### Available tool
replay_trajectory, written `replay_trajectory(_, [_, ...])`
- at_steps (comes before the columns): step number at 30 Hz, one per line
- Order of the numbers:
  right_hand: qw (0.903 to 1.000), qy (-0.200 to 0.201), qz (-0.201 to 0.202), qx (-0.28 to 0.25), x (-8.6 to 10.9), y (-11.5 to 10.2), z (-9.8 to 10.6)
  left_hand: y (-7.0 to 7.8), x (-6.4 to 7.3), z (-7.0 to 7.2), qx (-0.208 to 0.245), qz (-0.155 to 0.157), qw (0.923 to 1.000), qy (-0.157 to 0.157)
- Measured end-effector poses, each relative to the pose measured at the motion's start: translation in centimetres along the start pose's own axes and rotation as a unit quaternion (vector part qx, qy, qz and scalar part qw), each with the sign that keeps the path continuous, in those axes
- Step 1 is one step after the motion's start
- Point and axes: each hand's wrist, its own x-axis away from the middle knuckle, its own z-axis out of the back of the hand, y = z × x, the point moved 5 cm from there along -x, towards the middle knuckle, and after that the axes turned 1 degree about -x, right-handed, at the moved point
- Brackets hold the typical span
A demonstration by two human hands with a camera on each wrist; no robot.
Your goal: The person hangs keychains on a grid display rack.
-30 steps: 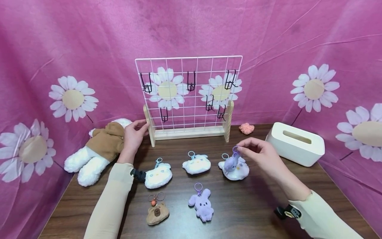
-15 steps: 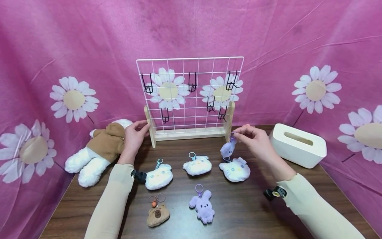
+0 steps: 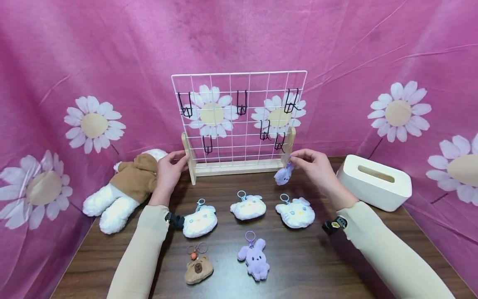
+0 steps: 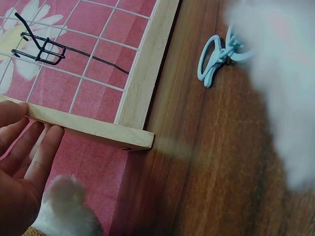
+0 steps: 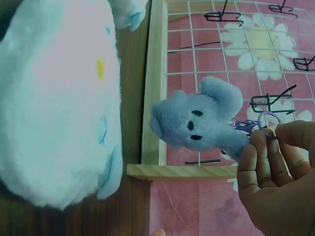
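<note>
My right hand (image 3: pixel 317 170) pinches the ring of a purple plush bunny keychain (image 3: pixel 284 175). The bunny dangles in front of the right wooden post of a white wire grid rack (image 3: pixel 239 168), below the lowest right hook (image 3: pixel 279 143). In the right wrist view the keychain's purple ring (image 5: pixel 269 124) lies between thumb and fingers. My left hand (image 3: pixel 171 168) holds the rack's left post (image 4: pixel 88 127) between thumb and fingers. Several black hooks hang on the grid. A second purple bunny keychain (image 3: pixel 255 260) lies on the table.
White plush cat-head keychains lie at left (image 3: pixel 199 222), middle (image 3: pixel 248 207) and right (image 3: pixel 296 213). A brown capybara keychain (image 3: pixel 199 270) is nearer the front. A brown-and-white plush toy (image 3: pixel 128 182) sits far left, a white tissue box (image 3: pixel 375 182) at right.
My right hand has lifted the bunny off the right cat-head keychain and carried it up and back to the rack's right post. The left hand has stayed at the left post.
</note>
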Motion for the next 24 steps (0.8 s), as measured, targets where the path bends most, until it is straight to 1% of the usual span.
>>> replay_trajectory(5, [0.9998,-0.005,-0.003,-0.02,-0.9,-0.1,-0.2,0.1,-0.1,-0.2,0.006,-0.001,1.0,0.0])
replay_trajectory(11, [0.9999,-0.012,-0.009,-0.008,-1.8,-0.3,-0.3,-0.1,-0.1,-0.2,0.008,0.003,1.0,0.003])
replay_trajectory(15, [0.9997,-0.019,-0.011,-0.002,-2.3,0.0,-0.5,-0.1,-0.1,-0.2,0.013,0.004,0.9999,0.001])
replay_trajectory(24, [0.9995,-0.023,-0.017,-0.012,-3.1,0.9,-1.1,-0.1,-0.1,-0.1,0.012,0.004,0.9999,0.0])
